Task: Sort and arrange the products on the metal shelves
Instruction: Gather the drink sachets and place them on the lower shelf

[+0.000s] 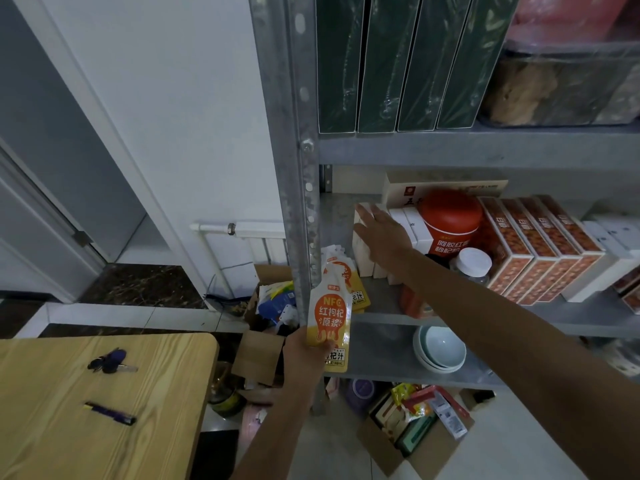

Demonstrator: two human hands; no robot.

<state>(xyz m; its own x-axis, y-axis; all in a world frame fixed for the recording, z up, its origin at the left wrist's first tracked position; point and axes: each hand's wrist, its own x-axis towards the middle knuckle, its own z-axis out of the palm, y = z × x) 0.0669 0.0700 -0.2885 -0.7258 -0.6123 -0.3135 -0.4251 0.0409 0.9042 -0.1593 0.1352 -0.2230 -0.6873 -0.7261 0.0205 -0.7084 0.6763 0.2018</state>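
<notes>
Fingers (367, 216) of the right hand (384, 237) lie straight on pale matte boxes (362, 258) at the left of the grey metal shelf (337, 220), while the left hand (304, 355) pinches glossy orange pouches (330, 317) by its post (301, 202).

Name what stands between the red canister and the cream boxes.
Small white boxes stand between the red canister and the cream boxes; the head view shows this.

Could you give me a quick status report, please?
Left hand grips orange pouches. Right hand flat on white boxes. Red canister crowds them.
</notes>
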